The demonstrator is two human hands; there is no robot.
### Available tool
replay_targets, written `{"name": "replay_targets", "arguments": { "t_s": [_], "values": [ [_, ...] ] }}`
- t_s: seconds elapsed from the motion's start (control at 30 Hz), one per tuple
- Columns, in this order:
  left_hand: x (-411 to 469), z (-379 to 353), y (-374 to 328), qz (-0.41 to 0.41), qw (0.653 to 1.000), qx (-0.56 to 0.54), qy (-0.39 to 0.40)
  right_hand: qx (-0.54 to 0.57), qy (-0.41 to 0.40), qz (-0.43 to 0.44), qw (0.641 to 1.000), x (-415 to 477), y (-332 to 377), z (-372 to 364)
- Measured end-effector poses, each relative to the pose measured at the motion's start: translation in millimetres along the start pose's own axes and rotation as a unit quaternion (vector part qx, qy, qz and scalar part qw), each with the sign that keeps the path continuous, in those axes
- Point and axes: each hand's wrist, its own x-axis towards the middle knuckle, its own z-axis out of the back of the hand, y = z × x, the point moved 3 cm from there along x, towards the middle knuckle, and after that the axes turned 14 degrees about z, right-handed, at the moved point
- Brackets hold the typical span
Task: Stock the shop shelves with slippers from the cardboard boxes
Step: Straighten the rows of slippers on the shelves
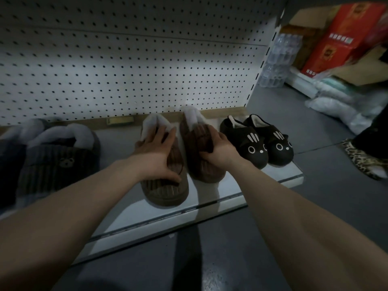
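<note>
The brown slipper pair sits mid-shelf. The left brown slipper (pixel 168 192) lies flat w/ its toe near the front edge. The right brown slipper (pixel 206 171) is just beside it, set further back and tipped slightly, fleece collar up near the pegboard (pixel 126 70).

The left hand (pixel 155 152) is laid over the left one, fingers nearly straight and reaching the fleece, thumb splayed across the ribbed top. It looks like pressing, not gripping. The right hand (pixel 218 150) is wrapped round the right slipper's outer side, fingers curled under the edge, thumb on top.

Handling, as judged: light, soft, plush. The corduroy top should give under pressure and spring back; nothing fragile, little slip expected (fabric grips skin well). Best taken across the instep or by the firmer sole edge; the fleece collar is likely to crush or fold if pinched.

Outward: black cat-face slippers (pixel 252 148) are placed close to the right, grey slippers (pixel 58 160) well apart to the left, all on the same shelf (pixel 231 190). Cardboard boxes (pixel 357 68) are seen further right, on the floor.
</note>
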Motion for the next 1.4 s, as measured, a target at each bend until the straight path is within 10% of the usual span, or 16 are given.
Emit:
{"name": "replay_targets", "arguments": {
  "t_s": [1.4],
  "values": [
    [40,-23,24,-0.013,0.995,-0.097,-0.001,0.004,-0.013,0.002,1.000,29,-7,-29]
  ]
}}
